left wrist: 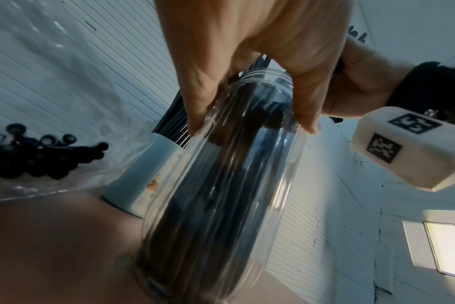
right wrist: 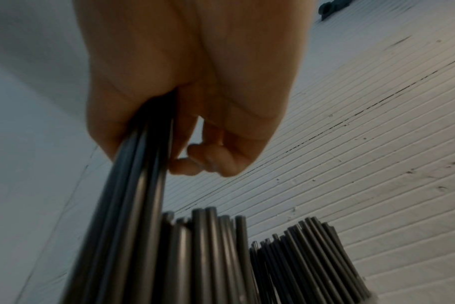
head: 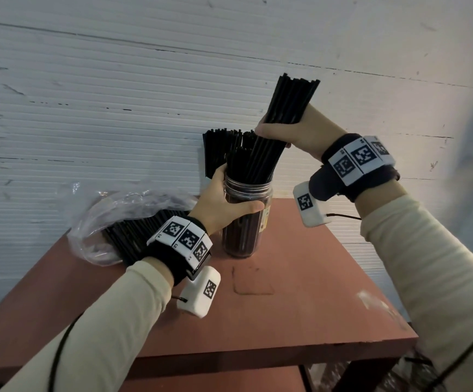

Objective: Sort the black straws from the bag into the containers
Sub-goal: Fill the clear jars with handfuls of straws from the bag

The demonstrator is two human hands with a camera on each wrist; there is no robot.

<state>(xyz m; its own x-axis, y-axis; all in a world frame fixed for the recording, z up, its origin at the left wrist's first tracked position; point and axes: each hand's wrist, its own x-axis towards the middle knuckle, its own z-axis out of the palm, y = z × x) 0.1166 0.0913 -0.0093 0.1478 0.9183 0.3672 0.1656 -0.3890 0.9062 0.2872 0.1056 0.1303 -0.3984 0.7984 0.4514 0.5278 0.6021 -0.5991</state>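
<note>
The right hand is wrapped around a bundle of black straws, fingers and thumb curled tight about its middle. The bundle's long axis leans: its upper ends point up and away to the right toward the white ribbed wall, while its lower ends run down and left into the mouth of the clear jar. The left hand grips that jar just under its threaded rim, thumb across the near side and fingers around the far side. The jar stands on the reddish-brown table and already holds other straws, shorter-looking, standing nearly upright.

Just behind the jar, against the wall, a second container, white with a label, stands packed with upright straws; it is mostly hidden behind the jar in the head view. To the left of the jar lies a crumpled clear plastic bag with more straws lying flat inside, partly hidden by the left wrist.
</note>
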